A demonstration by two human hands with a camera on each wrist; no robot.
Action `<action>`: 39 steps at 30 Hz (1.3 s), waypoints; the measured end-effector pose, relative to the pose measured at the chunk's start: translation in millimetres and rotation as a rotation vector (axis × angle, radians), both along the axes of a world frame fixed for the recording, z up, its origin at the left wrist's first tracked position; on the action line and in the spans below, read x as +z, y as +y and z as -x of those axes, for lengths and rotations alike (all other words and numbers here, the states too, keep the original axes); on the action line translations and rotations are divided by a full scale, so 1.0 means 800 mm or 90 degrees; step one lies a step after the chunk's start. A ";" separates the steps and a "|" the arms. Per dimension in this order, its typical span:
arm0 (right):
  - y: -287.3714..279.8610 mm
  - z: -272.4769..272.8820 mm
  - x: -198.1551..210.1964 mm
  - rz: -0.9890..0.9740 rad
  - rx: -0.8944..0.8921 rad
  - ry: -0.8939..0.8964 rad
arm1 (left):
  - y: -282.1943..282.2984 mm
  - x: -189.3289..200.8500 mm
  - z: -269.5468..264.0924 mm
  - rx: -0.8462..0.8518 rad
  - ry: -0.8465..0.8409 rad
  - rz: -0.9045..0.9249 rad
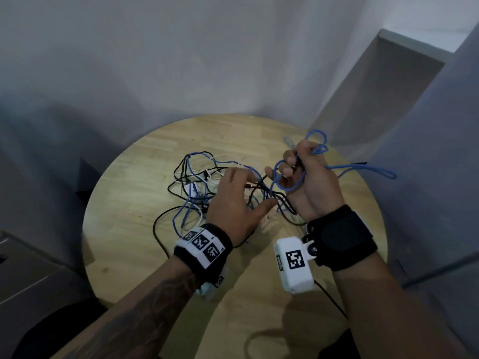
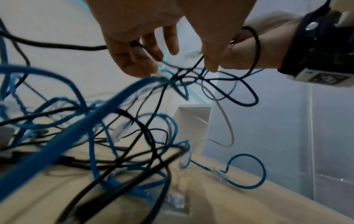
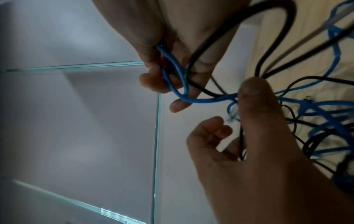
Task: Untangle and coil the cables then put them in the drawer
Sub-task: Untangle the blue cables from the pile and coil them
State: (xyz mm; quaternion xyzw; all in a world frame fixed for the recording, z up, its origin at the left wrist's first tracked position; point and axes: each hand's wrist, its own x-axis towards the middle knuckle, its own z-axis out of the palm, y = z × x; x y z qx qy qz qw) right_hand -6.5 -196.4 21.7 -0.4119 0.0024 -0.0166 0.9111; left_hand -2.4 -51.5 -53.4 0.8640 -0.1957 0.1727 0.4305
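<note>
Head view, blue cable (image 1: 363,167) loops in right hand (image 1: 308,182) grip, above tangle (image 1: 197,187)

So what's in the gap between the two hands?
In the head view, tangled black cable and blue cable strands bridge the gap between the left hand and the right hand; no bare table shows there.

Your near table edge (image 1: 145,257) at six o'clock lies bare. The cable tangle (image 1: 197,182) blocks ten o'clock. Blue loops (image 1: 368,169) crowd two o'clock.
</note>
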 end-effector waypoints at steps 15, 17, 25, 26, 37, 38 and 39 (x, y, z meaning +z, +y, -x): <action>-0.016 0.005 -0.008 0.848 0.000 -0.159 | 0.027 0.011 -0.015 -0.105 -0.050 -0.078; -0.018 0.004 -0.009 0.904 0.075 -0.164 | 0.026 0.011 -0.012 -0.095 -0.037 -0.086; -0.016 0.010 -0.008 0.893 0.080 -0.208 | 0.017 0.010 -0.015 -0.115 0.047 -0.022; -0.013 0.010 -0.007 0.843 0.067 -0.208 | 0.018 0.006 -0.017 -0.119 0.074 -0.012; -0.056 0.000 -0.003 0.582 -0.183 -0.058 | 0.034 0.013 -0.016 -0.045 0.074 -0.140; -0.057 0.002 -0.009 0.628 -0.147 -0.047 | 0.044 0.027 -0.017 -0.031 0.094 -0.180; -0.057 0.004 -0.013 0.672 -0.098 -0.038 | 0.057 0.038 -0.018 -0.022 0.135 -0.229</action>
